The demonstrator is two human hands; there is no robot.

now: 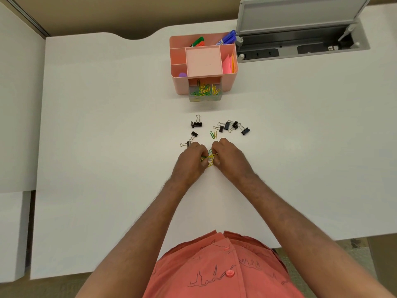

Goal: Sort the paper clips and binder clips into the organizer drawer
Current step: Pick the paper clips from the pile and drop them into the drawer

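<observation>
Clear plastic drawer (204, 92) holds coloured wire paper clips; both hands' fingers (216, 161) pinch more (black binder clips (227, 125) remain on the bench).

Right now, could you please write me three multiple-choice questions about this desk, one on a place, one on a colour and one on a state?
1. Where is the organizer?
A. beyond the loose clips
B. beside the person's shirt
C. on the floor

2. What colour are the binder clips?
A. red
B. black
C. white

3. How is the drawer?
A. shut
B. removed
C. pulled open

Answers:
1 A, it stands at the desk's far side.
2 B, their bodies are black.
3 C, it juts out with paper clips inside.
</observation>
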